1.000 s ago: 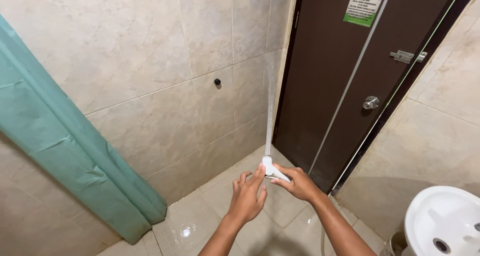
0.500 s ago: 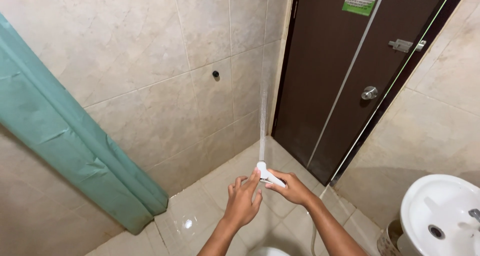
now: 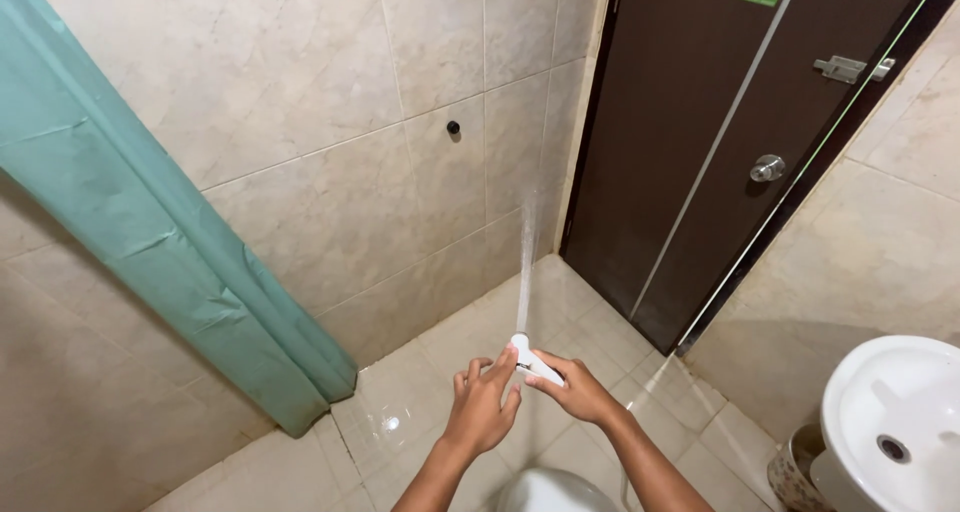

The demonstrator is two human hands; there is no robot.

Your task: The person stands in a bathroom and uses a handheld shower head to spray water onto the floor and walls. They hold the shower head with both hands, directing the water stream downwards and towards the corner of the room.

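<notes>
Head view shows the right hand [image 3: 578, 392] gripping a small white sprayer [image 3: 533, 360] tight while the left hand [image 3: 482, 410] steadies its tip, so water [image 3: 524, 262] shoots at the tiled wall [image 3: 330, 142].

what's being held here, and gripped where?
A white hand sprayer, spraying water. The right hand grips its handle; the left hand touches it near the nozzle end.

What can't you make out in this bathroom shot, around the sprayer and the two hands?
Head view:
- White hand sprayer: the trigger is covered by the right hand and the left hand.
- Its hose: not traceable behind the forearms.
- White rounded object below the hands: cut off by the bottom edge.
- Where the water jet lands: too faint against the wall tiles.
</notes>
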